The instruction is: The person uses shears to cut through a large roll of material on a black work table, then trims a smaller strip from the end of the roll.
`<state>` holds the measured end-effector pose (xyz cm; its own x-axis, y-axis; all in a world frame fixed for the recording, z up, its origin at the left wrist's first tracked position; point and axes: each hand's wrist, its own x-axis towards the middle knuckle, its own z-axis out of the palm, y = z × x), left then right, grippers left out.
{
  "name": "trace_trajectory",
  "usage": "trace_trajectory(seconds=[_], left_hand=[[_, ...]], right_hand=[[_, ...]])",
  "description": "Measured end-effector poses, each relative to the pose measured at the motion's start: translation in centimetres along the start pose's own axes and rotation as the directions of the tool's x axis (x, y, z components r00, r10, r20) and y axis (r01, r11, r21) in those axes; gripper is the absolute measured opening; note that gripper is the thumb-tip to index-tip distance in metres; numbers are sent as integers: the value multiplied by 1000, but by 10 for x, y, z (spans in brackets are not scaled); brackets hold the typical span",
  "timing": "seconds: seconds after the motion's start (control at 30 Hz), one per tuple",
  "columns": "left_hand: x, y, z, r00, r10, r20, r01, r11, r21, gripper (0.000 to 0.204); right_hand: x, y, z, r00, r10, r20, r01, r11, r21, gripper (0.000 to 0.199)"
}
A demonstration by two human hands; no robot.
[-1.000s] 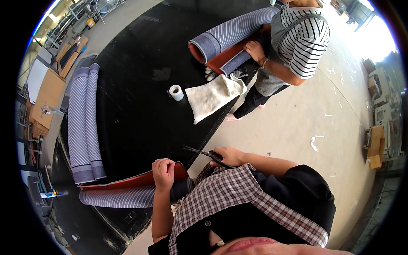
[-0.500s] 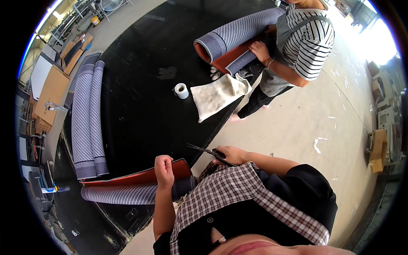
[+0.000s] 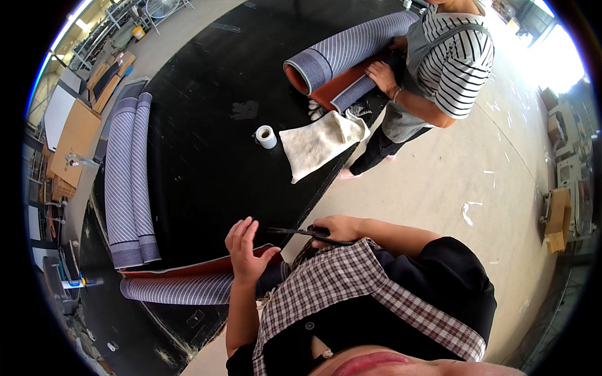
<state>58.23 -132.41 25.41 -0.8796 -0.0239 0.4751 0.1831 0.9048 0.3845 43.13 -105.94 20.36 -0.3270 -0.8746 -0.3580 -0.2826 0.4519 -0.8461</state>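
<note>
My right hand (image 3: 337, 229) grips black-handled scissors (image 3: 307, 232) by the loops, their blades pointing left over the table edge. Fingers spread, my left hand (image 3: 247, 248) is raised above a partly rolled striped mat (image 3: 179, 288) and holds nothing. That mat is grey-blue with white stripes outside, and its reddish-brown backing (image 3: 200, 269) shows along the far side. Part of it is hidden behind my left wrist and apron.
On the black table (image 3: 200, 156) lie two rolled striped mats (image 3: 128, 182), a white roll of tape or labels (image 3: 266, 136) and a cream cloth (image 3: 316, 144). Across from me a co-worker in a striped top holds another partly rolled mat (image 3: 351, 50). Cardboard (image 3: 75, 138) leans at left.
My left hand has opened from a closed fist, its fingers now spread. The scissors have swung slightly, their tips lower and further left.
</note>
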Motion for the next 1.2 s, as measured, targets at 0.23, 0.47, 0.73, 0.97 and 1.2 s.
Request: trace_trajectory(seconds=[0.23,0.47,0.73,0.97,1.2], left_hand=[[23,28,2,960,230,156,-222,973,-69,20],[18,20,2,966,244,83,-238,969,-70,10],[-30,-28,-40,954,-291,75,286,955,75,23],[-66,-46,-52,847,-491,205,417,852,318,24],[-66,-53,-37,858,-481,182,375,827,419,11]], right_hand=[[-4,-16,-16,993,-89,77,99,986,-136,65],[-15,-9,-18,996,-71,53,78,985,-153,65],[-31,-6,-37,1000,27,15,-24,987,-158,68],[-28,-5,-32,997,-14,-75,2,988,-152,67],[-13,-6,-20,997,-14,-77,1,986,-165,67]])
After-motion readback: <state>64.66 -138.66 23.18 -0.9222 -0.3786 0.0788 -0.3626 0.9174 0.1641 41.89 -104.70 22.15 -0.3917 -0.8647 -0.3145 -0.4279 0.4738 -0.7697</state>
